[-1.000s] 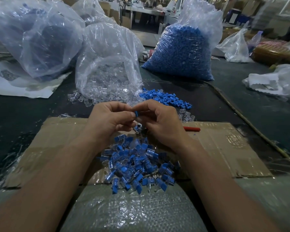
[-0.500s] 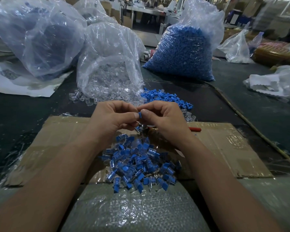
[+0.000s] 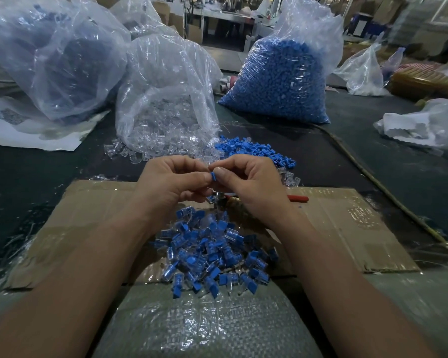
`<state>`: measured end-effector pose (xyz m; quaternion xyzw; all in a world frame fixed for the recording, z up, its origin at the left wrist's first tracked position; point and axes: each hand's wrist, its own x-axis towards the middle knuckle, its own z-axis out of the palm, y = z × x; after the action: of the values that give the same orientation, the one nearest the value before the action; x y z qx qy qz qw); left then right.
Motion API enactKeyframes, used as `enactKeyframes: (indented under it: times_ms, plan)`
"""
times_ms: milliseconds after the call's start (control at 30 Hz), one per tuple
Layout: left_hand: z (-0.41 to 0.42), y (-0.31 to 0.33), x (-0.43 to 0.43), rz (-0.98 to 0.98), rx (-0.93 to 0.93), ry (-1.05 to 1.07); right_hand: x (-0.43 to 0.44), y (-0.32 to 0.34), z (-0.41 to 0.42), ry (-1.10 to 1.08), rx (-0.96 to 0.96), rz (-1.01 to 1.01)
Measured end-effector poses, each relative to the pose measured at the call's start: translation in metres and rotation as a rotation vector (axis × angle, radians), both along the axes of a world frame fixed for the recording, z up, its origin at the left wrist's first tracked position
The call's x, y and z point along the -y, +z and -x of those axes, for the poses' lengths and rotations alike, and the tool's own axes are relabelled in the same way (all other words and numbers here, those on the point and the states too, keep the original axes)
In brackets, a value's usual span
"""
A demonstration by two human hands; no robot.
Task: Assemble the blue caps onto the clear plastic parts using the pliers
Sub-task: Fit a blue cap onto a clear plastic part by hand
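A blue cap (image 3: 213, 176) sits pinched between the left grip (image 3: 171, 184) and right grip (image 3: 254, 187); capped clear parts (image 3: 212, 254) heap just below, red-handled pliers (image 3: 298, 198) beneath the right.

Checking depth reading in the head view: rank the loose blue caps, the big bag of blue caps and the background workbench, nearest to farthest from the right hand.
1. Loose blue caps, just behind the right hand.
2. Bag of blue caps, farther back, slightly right.
3. Workbench, far background, beyond the bag.
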<state>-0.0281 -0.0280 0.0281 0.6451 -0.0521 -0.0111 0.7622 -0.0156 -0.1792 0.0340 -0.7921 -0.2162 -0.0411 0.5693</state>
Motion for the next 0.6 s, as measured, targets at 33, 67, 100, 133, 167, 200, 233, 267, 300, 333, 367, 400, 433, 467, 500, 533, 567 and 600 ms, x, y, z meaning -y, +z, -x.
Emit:
enactKeyframes:
  times_ms: [33, 67, 100, 133, 167, 200, 233, 267, 300, 333, 367, 400, 433, 467, 500, 533, 567, 600]
  plan:
    - [-0.0004, -0.0001, 0.0001, -0.005, 0.0, 0.005, -0.0003, -0.0006, -0.0001, 0.002, 0.004, 0.003]
    - [-0.0006, -0.0001, 0.0002, -0.005, -0.002, 0.009, -0.0001, -0.0008, -0.0001, 0.012, 0.005, 0.0]
    - [-0.0008, 0.0, -0.0002, -0.001, -0.004, 0.012, 0.0006, -0.0005, 0.0, 0.032, 0.006, -0.003]
    - [-0.0011, 0.0003, -0.0008, 0.008, -0.007, 0.015, 0.0013, 0.0001, 0.0004, 0.056, 0.014, 0.002]
    - [-0.0013, 0.0005, -0.0014, 0.021, -0.011, 0.019, 0.0019, 0.0009, 0.001, 0.079, 0.025, 0.012]
    - [-0.0014, 0.0007, -0.002, 0.034, -0.014, 0.021, 0.0021, 0.0014, 0.0015, 0.097, 0.036, 0.016]
    - [-0.0017, 0.0009, -0.0021, 0.042, -0.016, 0.022, 0.0021, 0.0014, 0.0017, 0.106, 0.046, 0.01]
    - [-0.0016, 0.001, -0.0021, 0.046, -0.019, 0.019, 0.0018, 0.0009, 0.002, 0.104, 0.063, 0.003]
    - [-0.0016, 0.0011, -0.0018, 0.048, -0.023, 0.013, 0.0013, 0.0005, 0.0022, 0.092, 0.09, -0.001]
    - [-0.0016, 0.001, -0.0013, 0.05, -0.029, 0.002, 0.0012, -0.0001, 0.0025, 0.078, 0.119, -0.003]
    - [-0.0017, 0.0009, -0.0009, 0.053, -0.037, -0.009, 0.0013, -0.0008, 0.0024, 0.068, 0.146, -0.006]
    - [-0.002, 0.0008, -0.0007, 0.059, -0.047, -0.022, 0.0017, -0.0016, 0.002, 0.061, 0.172, -0.008]
    - [-0.0024, 0.0006, -0.0007, 0.064, -0.06, -0.033, 0.0024, -0.0026, 0.0017, 0.054, 0.197, -0.004]
    - [-0.003, 0.0003, -0.0008, 0.07, -0.073, -0.042, 0.0031, -0.0035, 0.0013, 0.047, 0.221, 0.005]
    - [-0.0033, -0.0001, -0.001, 0.073, -0.084, -0.047, 0.0039, -0.0042, 0.0007, 0.039, 0.241, 0.019]
    - [-0.0037, -0.0006, -0.0014, 0.073, -0.091, -0.049, 0.0044, -0.005, -0.0002, 0.032, 0.256, 0.032]
    - [-0.004, -0.0012, -0.0018, 0.072, -0.093, -0.049, 0.0048, -0.0059, -0.0009, 0.027, 0.268, 0.045]
    - [-0.0044, -0.0017, -0.0018, 0.072, -0.094, -0.049, 0.005, -0.0063, -0.0013, 0.024, 0.28, 0.057]
